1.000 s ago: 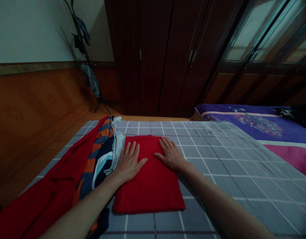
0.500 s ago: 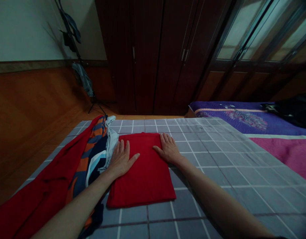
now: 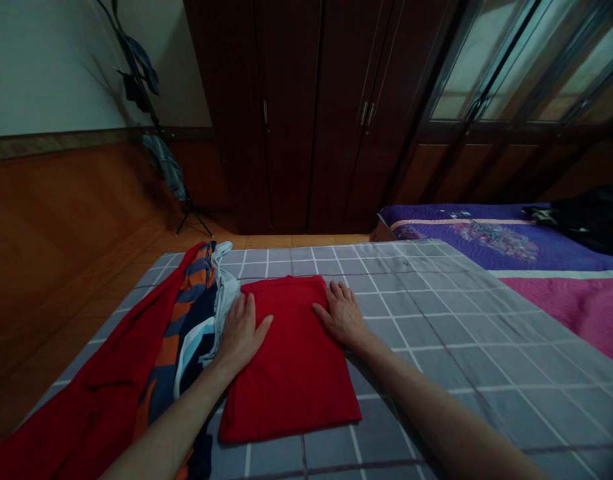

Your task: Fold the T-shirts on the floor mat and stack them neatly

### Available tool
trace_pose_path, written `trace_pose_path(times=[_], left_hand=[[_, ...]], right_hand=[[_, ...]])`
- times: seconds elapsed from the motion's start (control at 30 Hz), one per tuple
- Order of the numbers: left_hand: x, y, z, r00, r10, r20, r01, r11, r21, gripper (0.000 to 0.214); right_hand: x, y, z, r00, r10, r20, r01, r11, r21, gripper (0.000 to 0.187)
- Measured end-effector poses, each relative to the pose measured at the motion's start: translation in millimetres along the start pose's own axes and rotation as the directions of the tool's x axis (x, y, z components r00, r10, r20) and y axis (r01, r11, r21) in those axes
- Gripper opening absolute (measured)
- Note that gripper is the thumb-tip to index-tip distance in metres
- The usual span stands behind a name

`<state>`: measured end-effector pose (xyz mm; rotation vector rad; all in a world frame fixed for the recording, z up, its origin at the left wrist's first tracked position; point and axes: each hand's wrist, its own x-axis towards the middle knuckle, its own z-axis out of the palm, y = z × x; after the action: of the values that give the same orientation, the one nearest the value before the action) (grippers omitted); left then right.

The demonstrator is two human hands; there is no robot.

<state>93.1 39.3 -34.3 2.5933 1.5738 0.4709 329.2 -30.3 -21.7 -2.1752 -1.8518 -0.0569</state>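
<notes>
A red garment (image 3: 292, 373), folded into a flat, near-rectangular shape, lies on the grey checked cloth (image 3: 426, 320) in front of me. My left hand (image 3: 240, 333) rests along its left edge, fingers stretched out and thumb spread over the red fabric. At the upper right edge lies my right hand (image 3: 342, 313), also open, with the thumb on the fabric and the fingers pointing away. Neither hand grips anything. What kind of garment it is cannot be made out from its folded form.
On the left, loose clothes lie in a row: a red garment (image 3: 96, 380), an orange-and-navy striped one (image 3: 169, 340) and a pale one (image 3: 225, 290). A clothes stand (image 3: 159, 127), a dark wardrobe (image 3: 291, 120) and a purple-and-pink bed cover (image 3: 486, 233) stand beyond.
The view has tilted slightly, so the folded garment sits lower in the picture. My left hand has shifted a little outward toward the left edge; my right hand stays at the right edge.
</notes>
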Motion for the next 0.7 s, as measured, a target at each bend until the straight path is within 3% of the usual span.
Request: trace_pose_path(times=[0.2,0.33,0.47,0.57,0.7], left_hand=[[0,3,-8.9,0.999,-0.011,-0.039,0.010,0.999,-0.046,0.059],[5,-2,-7.0,0.996,-0.047,-0.069,0.040,0.995,-0.095,0.061],[19,-10,-5.9,0.992,-0.103,-0.079,0.097,0.992,-0.078,0.061],[37,-10,-14.3,0.999,-0.041,-0.010,0.041,0.999,0.013,0.060],[64,-3,-30.7,0.975,0.109,0.192,-0.131,0.986,0.100,0.059]], right_hand=[[-1,9,6,0.997,0.029,-0.077,-0.018,0.989,0.144,0.048],[1,12,6,0.990,0.028,-0.135,0.027,0.921,0.388,0.023],[1,7,5,0.993,0.010,-0.122,0.051,0.873,0.485,0.013],[-1,4,3,0.996,0.015,-0.093,0.038,0.842,0.538,0.014],[-2,0,-3,0.998,0.030,-0.056,0.009,0.806,0.591,0.016]])
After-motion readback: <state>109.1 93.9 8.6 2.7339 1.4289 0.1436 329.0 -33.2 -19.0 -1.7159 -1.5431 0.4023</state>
